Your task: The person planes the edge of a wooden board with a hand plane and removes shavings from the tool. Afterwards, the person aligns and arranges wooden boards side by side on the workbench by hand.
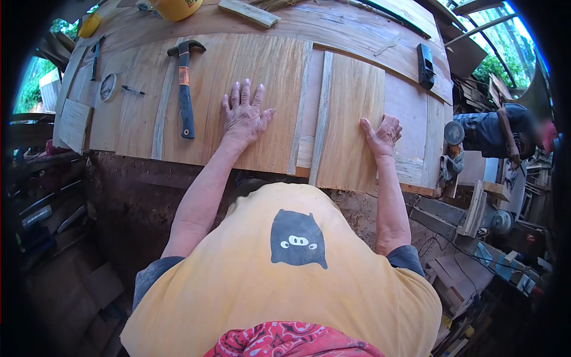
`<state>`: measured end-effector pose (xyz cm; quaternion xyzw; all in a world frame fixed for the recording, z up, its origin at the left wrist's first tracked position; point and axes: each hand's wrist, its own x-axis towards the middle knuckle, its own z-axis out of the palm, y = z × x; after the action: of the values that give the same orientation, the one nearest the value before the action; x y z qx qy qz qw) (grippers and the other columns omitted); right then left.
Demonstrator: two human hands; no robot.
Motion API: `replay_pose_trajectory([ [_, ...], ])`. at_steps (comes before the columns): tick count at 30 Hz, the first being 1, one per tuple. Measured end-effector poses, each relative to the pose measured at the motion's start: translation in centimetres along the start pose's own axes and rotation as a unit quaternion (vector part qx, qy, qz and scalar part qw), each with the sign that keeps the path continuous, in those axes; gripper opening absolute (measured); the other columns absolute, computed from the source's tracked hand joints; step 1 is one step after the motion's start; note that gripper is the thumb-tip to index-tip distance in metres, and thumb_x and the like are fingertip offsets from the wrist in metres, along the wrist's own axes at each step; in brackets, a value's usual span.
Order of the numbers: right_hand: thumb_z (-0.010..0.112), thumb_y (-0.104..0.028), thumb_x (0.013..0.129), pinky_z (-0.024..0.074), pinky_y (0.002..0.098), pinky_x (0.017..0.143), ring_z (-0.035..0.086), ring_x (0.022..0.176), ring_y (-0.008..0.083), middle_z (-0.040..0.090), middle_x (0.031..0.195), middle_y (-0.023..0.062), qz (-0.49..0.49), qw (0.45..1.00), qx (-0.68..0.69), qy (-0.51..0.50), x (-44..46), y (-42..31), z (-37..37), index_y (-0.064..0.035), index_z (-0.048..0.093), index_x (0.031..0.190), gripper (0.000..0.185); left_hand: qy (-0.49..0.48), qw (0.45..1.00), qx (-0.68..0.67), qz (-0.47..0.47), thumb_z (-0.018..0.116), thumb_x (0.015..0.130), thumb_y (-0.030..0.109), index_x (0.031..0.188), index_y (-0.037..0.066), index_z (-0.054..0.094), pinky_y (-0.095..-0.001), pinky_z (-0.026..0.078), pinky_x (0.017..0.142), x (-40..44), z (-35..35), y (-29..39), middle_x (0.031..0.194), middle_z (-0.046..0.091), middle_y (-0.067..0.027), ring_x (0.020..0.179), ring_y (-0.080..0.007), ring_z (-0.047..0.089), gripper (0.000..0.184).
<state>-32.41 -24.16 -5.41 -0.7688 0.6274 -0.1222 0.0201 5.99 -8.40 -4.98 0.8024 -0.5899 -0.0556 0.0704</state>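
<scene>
My left hand (245, 119) lies flat with fingers spread on a wide wooden panel (267, 77). To its left on the same panel rests a claw hammer (185, 89) with a dark handle and an orange band. My right hand (383, 137) is at the right edge of a narrower wooden board (351, 119), its thumb on the board's face and its fingers curled toward the edge. A gap separates this board from the wide panel, and a paler sheet shows beneath.
Across the workbench lie a roll of tape (109, 87), a pen (132, 90), a second hammer (96, 58), a hand plane (425, 65), a wood offcut (248, 13) and a yellow bucket (176, 7). Another person (499, 132) stands at the right among timber scraps and tools.
</scene>
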Motion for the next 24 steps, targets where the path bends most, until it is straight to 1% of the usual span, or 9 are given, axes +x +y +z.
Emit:
replay_pose_trajectory([
  [4,0.076,-0.069,0.081,0.0382,0.0529,0.104,0.047,0.122,0.0393,0.052,0.129,0.0177,-0.034,0.999,0.002,0.006,2.7,-1.4,1.2,-0.0036,0.055,0.13,0.085,-0.001,1.0,-0.001,0.003,0.051,0.102,0.058,0.165,0.02,0.033,-0.0663,0.009,0.125,0.0,-0.1,0.2,0.173,0.017,-0.0185,0.16,-0.0404,0.01,0.076],
  [7,0.074,-0.069,0.083,0.0381,0.0537,0.105,0.047,0.123,0.0402,0.052,0.132,0.0183,-0.003,1.0,0.012,0.002,3.6,-2.2,1.5,-0.0032,0.056,0.132,0.084,-0.004,1.0,-0.006,0.004,0.05,0.102,0.058,0.165,0.019,0.032,-0.0664,0.008,0.125,-0.1,-0.2,0.1,0.173,0.017,-0.0188,0.16,-0.041,0.009,0.076],
  [10,0.067,-0.068,0.09,0.0399,0.0552,0.107,0.047,0.128,0.0411,0.053,0.134,0.0202,0.047,0.999,-0.018,-0.015,2.8,-2.9,0.9,-0.0023,0.056,0.134,0.08,0.007,1.0,-0.017,0.011,0.05,0.102,0.057,0.165,0.019,0.033,-0.0665,0.008,0.125,0.0,-0.1,0.1,0.172,0.018,-0.0193,0.16,-0.0417,0.01,0.075],
  [13,0.066,-0.065,0.092,0.04,0.0559,0.105,0.048,0.125,0.0419,0.054,0.131,0.0215,0.115,0.993,-0.014,-0.004,-1.8,-2.4,0.0,-0.0038,0.058,0.132,0.074,0.01,0.999,-0.033,0.016,0.05,0.102,0.058,0.165,0.018,0.033,-0.0669,0.008,0.125,-0.1,0.3,-0.3,0.173,0.017,-0.0191,0.16,-0.0419,0.009,0.076],
  [15,0.064,-0.065,0.094,0.0424,0.0564,0.102,0.05,0.123,0.0423,0.057,0.127,0.0223,0.131,0.989,-0.069,0.028,-6.9,-0.2,0.0,-0.0028,0.059,0.127,0.071,0.003,0.999,-0.041,0.014,0.05,0.102,0.058,0.165,0.018,0.032,-0.0675,0.008,0.124,0.0,0.2,-0.3,0.173,0.017,-0.0192,0.16,-0.0421,0.009,0.077],
  [18,0.063,-0.067,0.094,0.0433,0.0566,0.1,0.052,0.12,0.0423,0.059,0.122,0.0217,0.194,0.98,-0.028,-0.025,-13.0,-0.8,-2.1,-0.0024,0.06,0.121,0.07,-0.009,0.999,-0.046,0.007,0.05,0.102,0.058,0.165,0.017,0.032,-0.0685,0.007,0.124,-0.2,-0.1,-0.4,0.173,0.016,-0.0204,0.16,-0.0434,0.008,0.077],
  [21,0.064,-0.069,0.092,0.0436,0.0569,0.098,0.053,0.118,0.0418,0.06,0.117,0.0202,0.228,0.968,-0.101,0.026,-12.9,-3.0,-1.8,-0.0035,0.06,0.114,0.069,0.005,0.998,-0.052,0.02,0.049,0.103,0.058,0.165,0.016,0.032,-0.0695,0.007,0.124,0.1,0.1,-0.4,0.172,0.016,-0.0217,0.16,-0.0446,0.007,0.077],
  [22,0.066,-0.071,0.089,0.0428,0.057,0.099,0.052,0.119,0.041,0.059,0.118,0.0198,0.239,0.968,-0.059,0.039,-12.4,-3.5,-1.6,-0.0039,0.06,0.113,0.072,0.009,0.998,-0.053,0.023,0.048,0.103,0.058,0.165,0.015,0.032,-0.0698,0.007,0.123,0.1,0.3,-0.5,0.172,0.016,-0.022,0.16,-0.045,0.007,0.077],
  [24,0.067,-0.07,0.089,0.0426,0.0563,0.099,0.051,0.12,0.0406,0.058,0.119,0.0198,0.241,0.967,-0.065,0.05,-12.3,-6.1,-0.3,-0.0035,0.059,0.112,0.071,0.014,0.998,-0.052,0.024,0.047,0.104,0.058,0.165,0.015,0.032,-0.0703,0.008,0.123,0.1,0.5,-0.5,0.172,0.016,-0.0222,0.16,-0.0455,0.007,0.077],
])
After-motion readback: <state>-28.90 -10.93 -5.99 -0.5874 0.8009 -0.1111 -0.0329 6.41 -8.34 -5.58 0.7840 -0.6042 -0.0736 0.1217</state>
